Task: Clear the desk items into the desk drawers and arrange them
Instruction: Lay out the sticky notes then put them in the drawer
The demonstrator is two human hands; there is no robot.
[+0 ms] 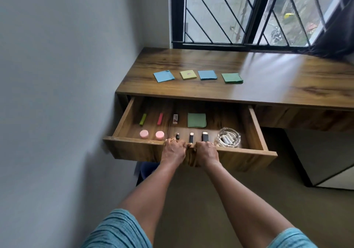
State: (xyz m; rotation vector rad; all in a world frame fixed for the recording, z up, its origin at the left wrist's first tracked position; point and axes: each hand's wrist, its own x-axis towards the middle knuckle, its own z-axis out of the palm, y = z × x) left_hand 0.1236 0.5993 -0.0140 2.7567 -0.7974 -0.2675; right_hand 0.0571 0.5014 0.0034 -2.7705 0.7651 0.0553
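The wooden desk drawer (134, 148) stands pulled out under the desk top (268, 86). My left hand (174, 149) and my right hand (206, 151) both grip the top edge of its front panel, side by side. Inside lie a green eraser (142, 119), a red eraser (160, 118), a white eraser (175, 118), a green note pad (196, 120), two pink round cases (143, 134), three small USB sticks (204, 136) and a glass ashtray (228, 137). On the desk top sit several sticky note pads in a row: blue (164, 76), yellow (188, 74), blue (207, 75), green (232, 78).
A grey wall (67, 75) runs close along the drawer's left side. A barred window (239, 12) stands behind the desk, with a dark curtain (337, 37) at the right. A second drawer front (306, 119) is closed to the right. A white cabinet (329, 163) stands below it.
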